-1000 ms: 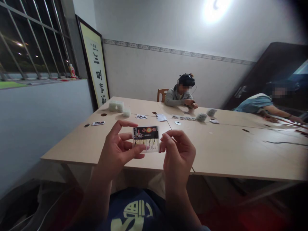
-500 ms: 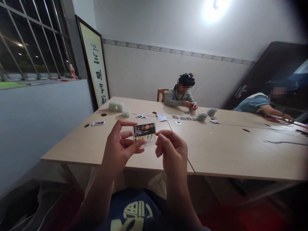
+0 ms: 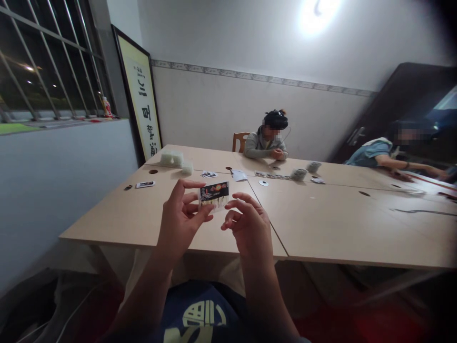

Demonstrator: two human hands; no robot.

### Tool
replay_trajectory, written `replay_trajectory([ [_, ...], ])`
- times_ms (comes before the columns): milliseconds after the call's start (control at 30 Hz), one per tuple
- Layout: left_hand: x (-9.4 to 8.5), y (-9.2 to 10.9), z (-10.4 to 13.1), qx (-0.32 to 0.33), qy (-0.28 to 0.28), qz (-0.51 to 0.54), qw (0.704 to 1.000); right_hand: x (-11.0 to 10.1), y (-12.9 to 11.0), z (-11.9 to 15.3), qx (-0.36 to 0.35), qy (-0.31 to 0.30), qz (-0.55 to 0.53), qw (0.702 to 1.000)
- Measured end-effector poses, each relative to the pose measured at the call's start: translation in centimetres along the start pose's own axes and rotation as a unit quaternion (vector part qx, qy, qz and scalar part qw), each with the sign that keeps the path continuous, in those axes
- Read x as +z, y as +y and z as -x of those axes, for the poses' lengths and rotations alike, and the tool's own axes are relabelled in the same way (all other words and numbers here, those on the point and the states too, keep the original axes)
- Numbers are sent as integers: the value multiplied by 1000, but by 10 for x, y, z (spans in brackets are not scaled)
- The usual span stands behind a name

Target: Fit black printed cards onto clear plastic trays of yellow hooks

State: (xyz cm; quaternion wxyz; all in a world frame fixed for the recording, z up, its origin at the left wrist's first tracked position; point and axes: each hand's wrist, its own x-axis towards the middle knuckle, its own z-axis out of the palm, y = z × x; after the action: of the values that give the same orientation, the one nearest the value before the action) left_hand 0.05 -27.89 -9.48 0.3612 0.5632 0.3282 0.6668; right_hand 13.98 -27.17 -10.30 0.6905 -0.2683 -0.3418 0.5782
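While the left hand (image 3: pixel 178 215) pinched a rectangular clear-plastic, black-headed packet (image 3: pixel 216 190), thin hooks (image 3: pixel 221 202) already inside, closure unclear, the right hand (image 3: pixel 252 226) hovered loosely spread beside it.

Framed calligraphy (image 3: pixel 140 95) beside barred window (image 3: pixel 44 57); bottle (image 3: pixel 106 107) on sill (image 3: pixel 59 125); wooden chair (image 3: pixel 240 141) behind seated person (image 3: pixel 262 145).

A smooth, clear plastic case (image 3: pixel 215 196) contrasts with a satiny wood-look tabletop (image 3: pixel 321 219), matt cloth shirt (image 3: pixel 198 289) near and metal window bars (image 3: pixel 39 24) left
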Motion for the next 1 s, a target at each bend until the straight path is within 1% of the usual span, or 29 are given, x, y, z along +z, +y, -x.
replay_trajectory([
  [167, 1, 1, 1, 11, 5, 5, 1000, -3, 0, 9, 35, -52, -25, 998],
  [267, 2, 0, 1, 17, 13, 5, 1000, -3, 0, 13, 66, -64, -48, 995],
  [367, 2, -2, 1, 23, 15, -3, 1000, 0, -1, 16, 83, -52, -68, 993],
  [533, 1, -5, 1, 31, 13, -25, 999, 6, -4, 21, 103, -7, -98, 990],
  [633, 0, -5, 2, 33, 10, -27, 999, 8, -4, 20, 105, 1, -102, 989],
  [700, 1, -5, 2, 30, 4, -27, 999, 9, -2, 17, 89, 3, -94, 992],
  [800, 1, -5, 1, 28, -12, -36, 999, 9, 5, 7, 44, 15, -68, 997],
  [900, 0, -6, 0, 36, -14, -55, 998, 7, 13, -4, -8, 13, -15, 1000],
  [1000, -1, -10, -1, 59, -17, -77, 995, 4, 20, -12, -71, 6, 45, 996],
])
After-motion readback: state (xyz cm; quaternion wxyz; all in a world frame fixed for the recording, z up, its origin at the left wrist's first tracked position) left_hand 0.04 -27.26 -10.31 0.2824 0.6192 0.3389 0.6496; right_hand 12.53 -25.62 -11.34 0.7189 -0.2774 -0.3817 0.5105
